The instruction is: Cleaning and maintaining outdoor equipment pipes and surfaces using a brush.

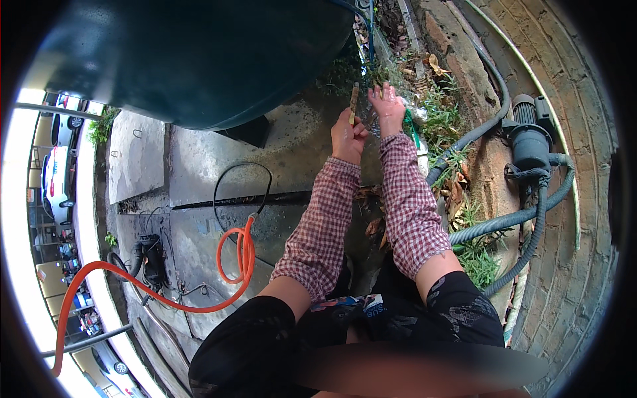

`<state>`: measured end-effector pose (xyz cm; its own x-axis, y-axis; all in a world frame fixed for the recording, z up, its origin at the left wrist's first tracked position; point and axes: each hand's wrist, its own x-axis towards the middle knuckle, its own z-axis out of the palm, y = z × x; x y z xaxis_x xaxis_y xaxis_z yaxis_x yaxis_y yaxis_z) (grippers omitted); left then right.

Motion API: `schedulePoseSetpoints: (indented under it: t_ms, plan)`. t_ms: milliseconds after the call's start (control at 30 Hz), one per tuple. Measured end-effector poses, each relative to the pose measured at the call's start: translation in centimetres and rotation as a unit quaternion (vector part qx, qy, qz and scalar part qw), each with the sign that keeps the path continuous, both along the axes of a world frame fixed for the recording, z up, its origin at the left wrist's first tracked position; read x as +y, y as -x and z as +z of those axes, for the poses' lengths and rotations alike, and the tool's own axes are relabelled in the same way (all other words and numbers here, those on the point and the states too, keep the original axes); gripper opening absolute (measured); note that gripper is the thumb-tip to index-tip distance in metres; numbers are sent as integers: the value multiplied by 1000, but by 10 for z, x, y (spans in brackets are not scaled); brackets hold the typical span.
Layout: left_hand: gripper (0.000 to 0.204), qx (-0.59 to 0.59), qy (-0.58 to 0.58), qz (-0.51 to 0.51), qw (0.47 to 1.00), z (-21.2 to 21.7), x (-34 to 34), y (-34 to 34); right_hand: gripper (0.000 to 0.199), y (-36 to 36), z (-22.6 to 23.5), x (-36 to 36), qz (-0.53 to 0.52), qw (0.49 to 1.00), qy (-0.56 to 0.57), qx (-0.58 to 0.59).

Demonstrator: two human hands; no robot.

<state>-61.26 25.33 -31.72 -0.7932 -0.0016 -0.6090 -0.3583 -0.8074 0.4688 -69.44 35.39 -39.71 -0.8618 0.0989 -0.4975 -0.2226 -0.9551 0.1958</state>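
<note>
Grips a narrow tan stick in the left hand, with fingers curled closed around its lower part. Points its free end away from the body, toward the top of the view and a touch to the right, with the long axis steeper than the slant of the left forearm. Has it just left of the right hand, over damp-looking concrete slabs and near the rounded edge of a large dark green tank. Cannot tell the contents of this tank from here, with only the outer wall in sight.

Holds the right hand open, with fingers parted and directed away from the body, close beside the left hand, near a narrow green strip and low plants. Reaches both forearms forward, converging toward the hands, in red-and-white checked sleeves below black upper clothing.

To the left, over the slabs, a looped orange hose; to the right, a motor pump with a ribbed grey hose running back toward the right forearm
</note>
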Motion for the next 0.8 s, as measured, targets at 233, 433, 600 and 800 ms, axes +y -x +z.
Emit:
schedulePoseSetpoints:
  t_ms: [233, 433, 600, 800]
  plan:
    - [18, -56, -104, 15, 993, -13, -1, 2, 26, -28, 78, 7, 148, 831, -530, 82]
    - [18, -36, -124, 77, 989, 28, 30, -28, 51, -33, 126, 133, -18, 284, -957, 47]
    - [21, -93, -183, 106, 973, 57, 28, -63, 68, -56, 98, 122, 286, 159, -945, 24]
    - [21, -107, -221, 129, 961, 59, -8, -85, 58, -67, 108, 116, 359, 113, -927, -8]
